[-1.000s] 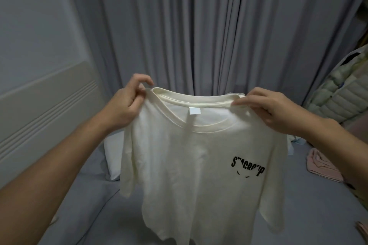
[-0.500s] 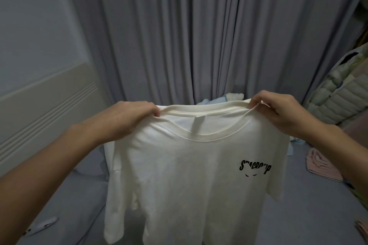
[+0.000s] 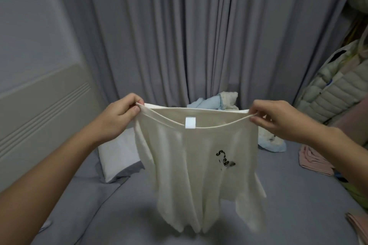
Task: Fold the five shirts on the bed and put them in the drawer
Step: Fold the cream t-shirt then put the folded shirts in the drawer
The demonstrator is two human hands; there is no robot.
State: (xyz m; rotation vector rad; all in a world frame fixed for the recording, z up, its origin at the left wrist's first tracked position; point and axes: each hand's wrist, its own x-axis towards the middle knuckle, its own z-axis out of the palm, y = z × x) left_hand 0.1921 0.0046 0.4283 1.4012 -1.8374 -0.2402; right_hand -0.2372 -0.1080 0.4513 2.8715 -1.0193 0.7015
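Cream T-shirt (image 3: 199, 157) hangs in the centre of the frame, held up above the grey bed (image 3: 294, 195). Left hand (image 3: 117, 119) pinches the left shoulder at the collar edge between thumb and curled fingers (image 3: 137, 108). Right hand (image 3: 278, 119) pinches the right shoulder the same way.

Change over the last second: the hands are lower in the frame than before and further apart, so the collar now stretches into a shallow curve. The white neck label (image 3: 189, 122) shows inside it. The body of the shirt, which hung flat a second ago, now bunches into vertical folds, and the black chest print (image 3: 225, 160) is crumpled and unreadable. The hem looks blurred, consistent with a shake or a downward swing.

Judgement: the shirt is being brought down to lie on the bed for folding; no fold is started yet.

Elsewhere: a light blue and white heap of garments (image 3: 217, 101) lies at the far side of the bed, behind the collar. Pink cloth (image 3: 312, 159) lies at the right edge. A white pillow (image 3: 117, 155) sits at the left. The drawer is not in view.
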